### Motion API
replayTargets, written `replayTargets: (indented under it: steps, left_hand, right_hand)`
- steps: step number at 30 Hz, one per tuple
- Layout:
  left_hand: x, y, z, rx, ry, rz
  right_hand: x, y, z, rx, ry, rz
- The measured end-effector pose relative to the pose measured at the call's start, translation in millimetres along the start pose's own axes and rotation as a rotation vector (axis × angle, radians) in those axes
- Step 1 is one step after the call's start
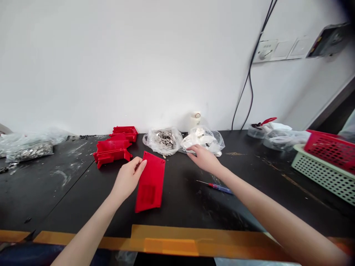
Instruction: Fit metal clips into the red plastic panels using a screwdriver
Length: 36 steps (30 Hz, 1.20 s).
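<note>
My left hand (129, 175) is closed on the upper left edge of a flat red plastic panel (154, 173), thumb on its face. The panel is tilted up above the black table, and a darker rectangular patch shows near its lower end. My right hand (203, 158) is stretched out to the near left edge of a clear plastic bag (215, 138) with white contents. Its fingers are extended and slightly apart; whether they touch the bag is hard to tell. Below the right forearm lies a screwdriver (220, 188) with a blue and red handle.
Red plastic housings (112, 150) stand left of the panel. A bag of small metal pieces (165, 140) lies between both hands, with a white bottle (195, 120) behind. Stacked baskets (318, 171) are at right, a bag (33, 146) at far left. Orange tape (172, 245) runs along the table's front edge.
</note>
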<state>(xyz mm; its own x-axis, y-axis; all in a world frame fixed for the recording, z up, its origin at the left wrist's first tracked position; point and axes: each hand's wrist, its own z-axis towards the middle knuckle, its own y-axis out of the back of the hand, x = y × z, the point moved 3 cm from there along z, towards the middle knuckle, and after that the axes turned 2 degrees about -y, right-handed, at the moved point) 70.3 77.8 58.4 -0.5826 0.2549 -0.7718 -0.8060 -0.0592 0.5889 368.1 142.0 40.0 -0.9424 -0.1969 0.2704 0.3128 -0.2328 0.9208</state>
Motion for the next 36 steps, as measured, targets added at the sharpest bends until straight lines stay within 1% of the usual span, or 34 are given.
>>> replayTargets:
  steps: [2,4,7,10,15,18,20,22,24,26,27,28,29,31,32,33,34,36]
  left_hand:
    - [3,-24,9,0.056,0.095,-0.173]
    - [14,-47,17,0.117,0.209,-0.3]
    - [32,-70,19,0.21,0.354,-0.423]
    - [41,-77,15,0.291,0.436,-0.49]
    - [39,-79,13,0.328,0.447,-0.552]
    - [42,-82,15,0.326,0.444,-0.49]
    - [48,-82,17,0.307,0.435,-0.39]
    - [53,-76,20,0.252,0.407,-0.249]
    - [54,-63,23,0.143,0.343,-0.088]
    - [50,-49,27,0.017,0.249,0.045]
    - [46,-43,29,-0.019,0.177,0.1]
    - [41,-40,31,-0.015,0.067,0.17]
    - [34,-39,32,0.033,-0.073,0.256]
    - [22,-45,29,0.223,-0.344,0.471]
    - [18,-49,26,0.309,-0.432,0.574]
    - [14,-52,22,0.364,-0.47,0.652]
    - [11,-54,18,0.377,-0.458,0.695]
    - [4,-54,10,0.309,-0.382,0.747]
  right_hand:
    - [7,-9,34,-0.011,-0.027,0.005]
    - [11,-23,66,0.002,-0.05,0.005]
    - [13,-46,103,0.039,-0.087,-0.015]
    - [16,-64,127,0.055,-0.131,-0.063]
    - [28,-86,153,0.052,-0.186,-0.134]
    - [33,-95,160,0.035,-0.194,-0.146]
    - [32,-98,160,0.018,-0.193,-0.145]
    - [28,-99,159,0.006,-0.189,-0.137]
    - [23,-99,157,0.005,-0.186,-0.118]
    - [19,-99,156,0.017,-0.181,-0.086]
    - [18,-98,156,0.026,-0.176,-0.066]
    - [18,-98,155,0.035,-0.167,-0.041]
    - [19,-97,153,0.043,-0.156,-0.013]
    - [21,-94,149,0.052,-0.125,0.052]
    - [23,-91,146,0.048,-0.109,0.089]
    - [24,-87,143,0.038,-0.096,0.128]
    - [25,-83,139,0.023,-0.087,0.17]
    - [25,-73,131,-0.008,-0.081,0.261]
